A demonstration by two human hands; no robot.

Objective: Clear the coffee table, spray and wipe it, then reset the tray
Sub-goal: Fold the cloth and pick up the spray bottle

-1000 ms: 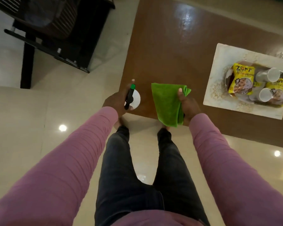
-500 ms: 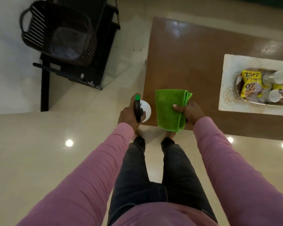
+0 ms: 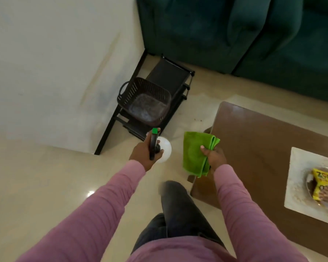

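left hand [image 3: 143,153]: wrapped around the neck of a spray bottle [image 3: 160,149], held out over the floor [image 3: 45,186]; the white body points down, the black trigger head with a green tip points away from the person.
right hand [image 3: 214,157]: closed on a folded green cloth [image 3: 194,154], thumb on top; the cloth hangs down just beside the near left corner of the coffee table [image 3: 254,148], partly over its edge.
coffee table: brown and glossy, on the right; the near left part of its top is bare.
tray [image 3: 295,178]: pale, rectangular, on the table at the right edge of the view, well apart from both hands.
on the tray: a plate [image 3: 309,188] with a yellow snack packet [image 3: 324,186], both cut off by the frame.
basket [image 3: 144,101]: dark and slatted, on top of a black rack [image 3: 169,76] against the wall [image 3: 55,63], beyond the left hand.
sofa [image 3: 235,35]: dark green, across the top of the view.
person: pink sleeves [image 3: 102,214], dark trousers, one leg forward between the arms.
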